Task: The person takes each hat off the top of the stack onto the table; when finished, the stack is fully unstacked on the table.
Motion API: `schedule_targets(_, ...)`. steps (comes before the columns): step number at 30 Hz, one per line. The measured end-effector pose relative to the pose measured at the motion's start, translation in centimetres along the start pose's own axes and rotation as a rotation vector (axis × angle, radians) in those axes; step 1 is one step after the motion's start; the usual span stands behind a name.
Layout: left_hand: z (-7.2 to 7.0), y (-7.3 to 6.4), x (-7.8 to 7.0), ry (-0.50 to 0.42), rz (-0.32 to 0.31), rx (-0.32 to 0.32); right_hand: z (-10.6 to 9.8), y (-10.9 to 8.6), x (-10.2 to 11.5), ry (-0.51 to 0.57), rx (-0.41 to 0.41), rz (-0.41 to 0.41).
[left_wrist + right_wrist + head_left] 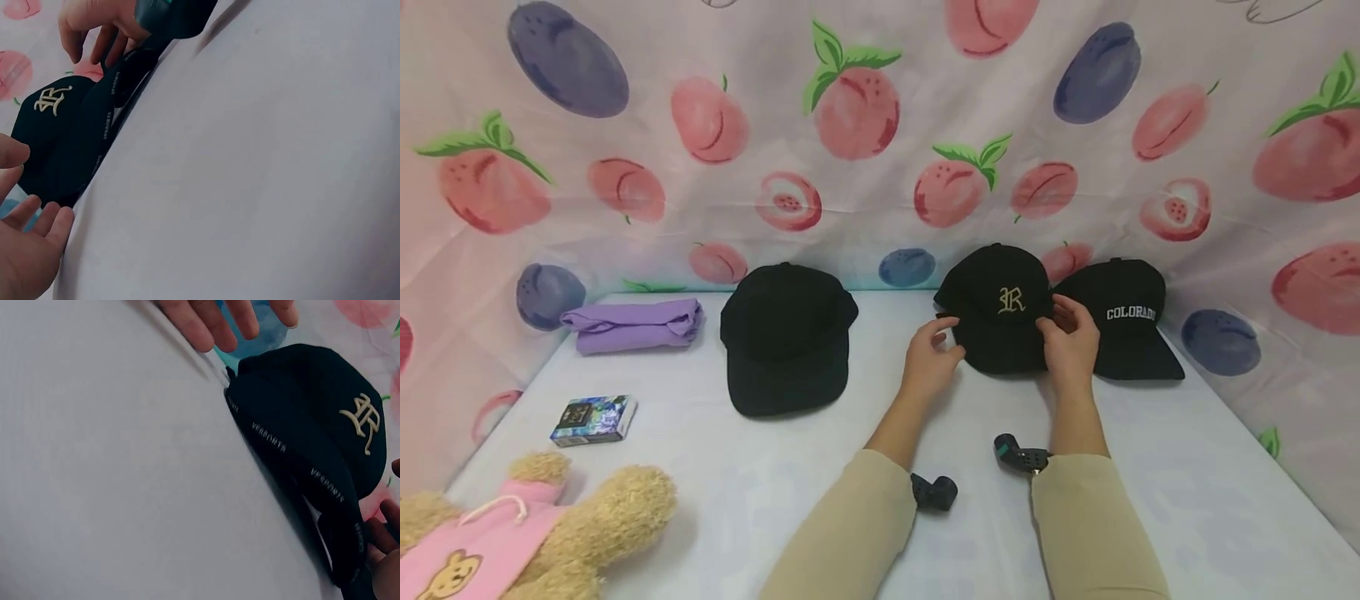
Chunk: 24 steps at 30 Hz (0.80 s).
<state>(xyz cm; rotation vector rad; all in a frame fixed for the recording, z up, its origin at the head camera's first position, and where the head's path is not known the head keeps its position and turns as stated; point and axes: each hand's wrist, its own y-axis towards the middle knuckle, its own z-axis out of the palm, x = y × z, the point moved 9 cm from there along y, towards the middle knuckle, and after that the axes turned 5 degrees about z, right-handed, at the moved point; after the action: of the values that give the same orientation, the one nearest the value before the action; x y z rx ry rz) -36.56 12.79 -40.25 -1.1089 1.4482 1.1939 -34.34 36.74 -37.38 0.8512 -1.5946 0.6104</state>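
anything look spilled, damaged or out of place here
Nothing stands out: the black cap with the gold R, the plain black cap and the COLORADO cap all sit crown up, the purple cloth lies folded, and no spill or damage shows.

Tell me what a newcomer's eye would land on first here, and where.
Probably the fruit-printed backdrop, its big pink and blue fruits spread behind the white table. Next, the black cap with a gold R, towards the back and right of centre, between the left hand and right hand. The teddy bear in pink stands out at the near left.
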Motion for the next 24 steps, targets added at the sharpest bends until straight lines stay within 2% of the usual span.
schedule_targets(5,-1.0,-0.4,0.1,-0.001,0.011,0.0,0.7,-0.3,0.4,0.01,0.013,-0.011)
schedule_targets(10,-2.2,-0.8,-0.4,0.014,0.035,0.002,1.1,-0.4,1.1,0.028,0.024,-0.022)
schedule_targets(18,-4.4,-1.4,-0.6,0.05,0.027,0.01,2.3,-1.1,2.5,0.024,0.067,-0.091)
schedule_targets(24,-5.3,-1.9,-0.9,0.035,0.032,0.024,3.0,-1.7,3.1,0.034,0.091,-0.093)
